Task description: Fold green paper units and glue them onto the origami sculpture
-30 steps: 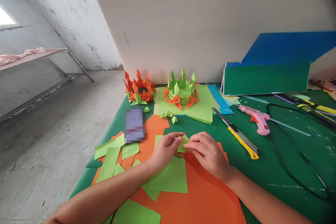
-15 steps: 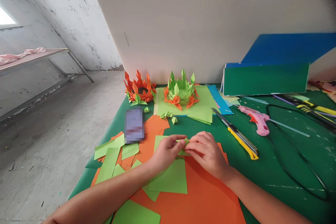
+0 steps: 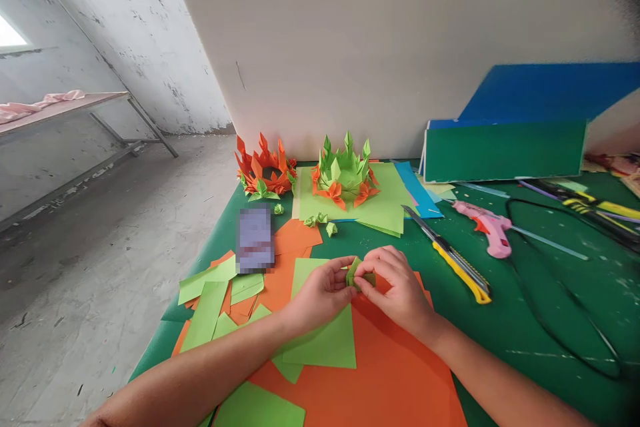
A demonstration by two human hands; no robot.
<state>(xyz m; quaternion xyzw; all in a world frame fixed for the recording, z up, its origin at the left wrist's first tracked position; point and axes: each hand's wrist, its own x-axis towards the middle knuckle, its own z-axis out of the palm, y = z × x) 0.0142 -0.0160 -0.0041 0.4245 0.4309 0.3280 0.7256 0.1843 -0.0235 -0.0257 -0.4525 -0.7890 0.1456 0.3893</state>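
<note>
A small folded piece of green paper (image 3: 354,269) is pinched between my two hands, above the orange sheet (image 3: 395,360). My left hand (image 3: 323,288) grips it from the left, thumb and fingers curled round its edge. From the other side, the fingertips of my right hand (image 3: 393,280) close on it. Fingers cover part of the folds. Under my left hand lies a green paper square (image 3: 330,343). Beyond the hands, small folded green paper pieces (image 3: 316,219) sit on the green tabletop (image 3: 380,240).
An orange paper crown (image 3: 260,170) and a green paper crown (image 3: 345,163) stand at the back. To the right lie a yellow utility knife (image 3: 457,260), blade extended, and a pink glue gun (image 3: 493,230) with its cord. A blurred phone-like object (image 3: 255,240) rests at left among paper pieces.
The folded green paper has turned between my fingers, and more of it shows now. My left fingers have opened out a little around it; the things on the table stay put.
</note>
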